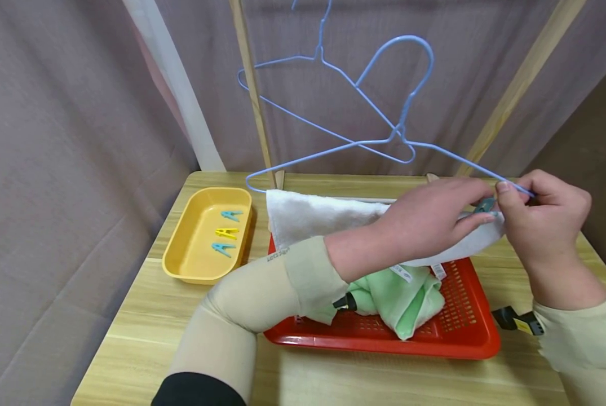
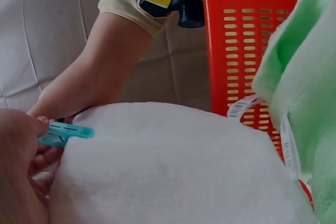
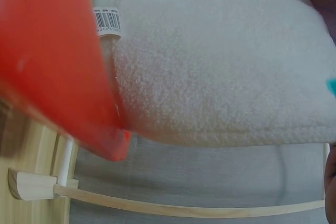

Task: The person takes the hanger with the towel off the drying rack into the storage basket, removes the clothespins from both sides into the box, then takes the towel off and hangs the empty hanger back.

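Observation:
A white towel hangs from the lower bar of a blue hanger; it also fills much of the left wrist view and right wrist view. The left hand pinches a teal clothespin at the towel's right end; that clothespin also shows beside the left hand in the left wrist view. The right hand grips the hanger's right corner by the towel's edge. Whether the clothespin's jaws are on the towel, I cannot tell.
Below the towel sits a red basket with green cloth. A yellow tray at the left holds several clothespins. Another blue hanger hangs behind, between wooden posts.

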A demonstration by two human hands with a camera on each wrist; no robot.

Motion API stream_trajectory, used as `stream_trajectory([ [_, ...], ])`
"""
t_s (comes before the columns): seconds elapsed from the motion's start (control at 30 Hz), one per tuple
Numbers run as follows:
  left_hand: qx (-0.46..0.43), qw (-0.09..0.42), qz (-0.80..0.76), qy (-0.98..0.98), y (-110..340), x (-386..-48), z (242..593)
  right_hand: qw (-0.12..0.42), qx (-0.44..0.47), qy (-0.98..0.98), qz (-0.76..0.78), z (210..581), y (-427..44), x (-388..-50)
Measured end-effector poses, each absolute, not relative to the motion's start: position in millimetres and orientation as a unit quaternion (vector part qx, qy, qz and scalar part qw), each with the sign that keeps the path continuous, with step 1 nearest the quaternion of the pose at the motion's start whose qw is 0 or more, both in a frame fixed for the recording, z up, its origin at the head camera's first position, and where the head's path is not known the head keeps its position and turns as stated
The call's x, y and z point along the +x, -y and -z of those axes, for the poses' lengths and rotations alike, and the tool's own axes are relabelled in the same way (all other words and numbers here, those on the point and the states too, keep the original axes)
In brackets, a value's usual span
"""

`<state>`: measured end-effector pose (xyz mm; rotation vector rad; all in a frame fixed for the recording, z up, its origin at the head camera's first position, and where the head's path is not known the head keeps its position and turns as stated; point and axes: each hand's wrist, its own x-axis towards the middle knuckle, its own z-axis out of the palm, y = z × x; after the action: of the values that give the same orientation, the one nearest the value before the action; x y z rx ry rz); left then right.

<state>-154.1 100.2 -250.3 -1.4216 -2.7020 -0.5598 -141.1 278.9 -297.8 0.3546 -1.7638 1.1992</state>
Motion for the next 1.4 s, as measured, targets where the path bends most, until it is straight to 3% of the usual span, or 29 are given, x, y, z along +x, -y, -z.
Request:
stream_trajectory([
  [0.43, -0.552, 0.138, 0.173, 0.804, -87.2, -157.1, 258.4, 0.470, 0.154, 0.705, -0.509, 295.4, -273.0, -140.9],
  [0.8, -0.579, 0.161, 0.221, 0.768, -74.1, -155.7, 255.8, 0.467, 0.145, 0.694, -0.528, 295.6, -273.7, -139.9],
  [1.4, -0.547, 0.186, 0.249, 0.778, -28.0, -156.4, 252.3, 0.451, 0.138, 0.708, -0.526, 297.3, -274.7, -140.1],
])
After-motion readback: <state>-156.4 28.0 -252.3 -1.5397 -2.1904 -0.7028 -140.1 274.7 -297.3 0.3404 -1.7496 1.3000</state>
